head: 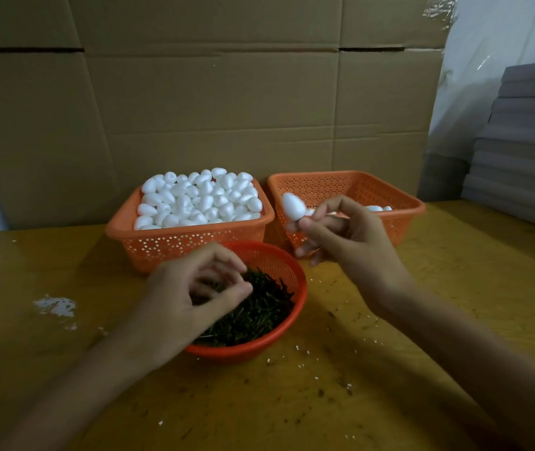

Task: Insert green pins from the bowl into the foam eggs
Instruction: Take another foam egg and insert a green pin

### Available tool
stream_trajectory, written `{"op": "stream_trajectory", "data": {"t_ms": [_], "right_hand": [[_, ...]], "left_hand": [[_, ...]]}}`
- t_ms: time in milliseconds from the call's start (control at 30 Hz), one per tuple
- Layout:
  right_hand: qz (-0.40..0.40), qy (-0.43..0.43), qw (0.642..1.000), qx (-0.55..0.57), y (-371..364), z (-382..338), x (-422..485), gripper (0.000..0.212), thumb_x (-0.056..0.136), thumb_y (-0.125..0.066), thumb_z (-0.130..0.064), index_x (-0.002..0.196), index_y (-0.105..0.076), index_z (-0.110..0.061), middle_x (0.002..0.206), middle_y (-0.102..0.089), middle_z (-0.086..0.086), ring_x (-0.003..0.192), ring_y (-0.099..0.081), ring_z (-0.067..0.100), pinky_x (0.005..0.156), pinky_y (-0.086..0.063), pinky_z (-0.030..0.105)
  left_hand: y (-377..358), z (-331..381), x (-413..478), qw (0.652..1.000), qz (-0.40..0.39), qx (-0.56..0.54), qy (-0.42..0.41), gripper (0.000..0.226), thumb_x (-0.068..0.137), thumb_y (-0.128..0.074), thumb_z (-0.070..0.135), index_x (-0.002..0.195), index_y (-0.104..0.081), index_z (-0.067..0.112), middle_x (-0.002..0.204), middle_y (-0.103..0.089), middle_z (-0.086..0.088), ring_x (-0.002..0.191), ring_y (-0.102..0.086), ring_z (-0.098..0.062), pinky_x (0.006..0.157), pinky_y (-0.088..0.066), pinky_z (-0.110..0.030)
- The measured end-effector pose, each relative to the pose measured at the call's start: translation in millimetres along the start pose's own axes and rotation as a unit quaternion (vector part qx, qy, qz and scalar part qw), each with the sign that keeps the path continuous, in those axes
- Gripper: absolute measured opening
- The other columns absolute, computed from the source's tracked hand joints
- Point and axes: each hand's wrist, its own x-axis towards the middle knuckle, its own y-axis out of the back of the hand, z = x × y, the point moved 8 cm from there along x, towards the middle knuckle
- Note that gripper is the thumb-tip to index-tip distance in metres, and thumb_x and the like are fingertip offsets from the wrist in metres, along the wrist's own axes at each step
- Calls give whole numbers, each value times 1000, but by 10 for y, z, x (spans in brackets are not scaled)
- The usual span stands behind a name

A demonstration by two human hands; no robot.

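Cardboard sheets (214, 92) wall off the back of a yellow table (389, 353) flecked with white and dark scraps. At the back left, an orange basket (119, 227) is heaped with foam eggs (201, 196). The second basket (404, 206) beside it shows only a few. Up front sits the red bowl (300, 288) of green pins (259, 315). The left hand (191, 297) is down in it, fingers bunched and pinching into the pile. The right hand (354, 236) pinches one egg (291, 206) at its fingertips, raised over the second basket's near corner.
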Motion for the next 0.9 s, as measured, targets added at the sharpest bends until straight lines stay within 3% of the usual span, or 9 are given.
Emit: {"op": "stream_trajectory", "data": {"t_ms": [133,433,900], "right_hand": [[84,-18,996,-2,397,44,78,18,97,-69,-11,108,-55,-6,101,-80,13,73,-73,19,58,-57,25],[197,-72,978,-9,917,264,103,16,96,-71,-14,107,-61,-8,95,-80,9,70,-74,14,58,-58,22],[201,-87,976,-2,995,327,130,22,94,-73,-18,111,-67,-4,97,-80,8,74,-76,15,60,-58,20]], "left_hand": [[-119,66,-23,991,-74,106,-36,32,93,-60,58,88,-77,32,89,-75,13,89,-73,-14,77,-57,-42],[-150,59,-34,985,-115,124,-35,30,95,-56,55,89,-77,34,84,-74,17,83,-72,-8,71,-53,-32],[-167,65,-30,982,-126,134,-38,30,96,-53,56,92,-75,37,87,-73,19,85,-71,-6,72,-55,-35]]}}
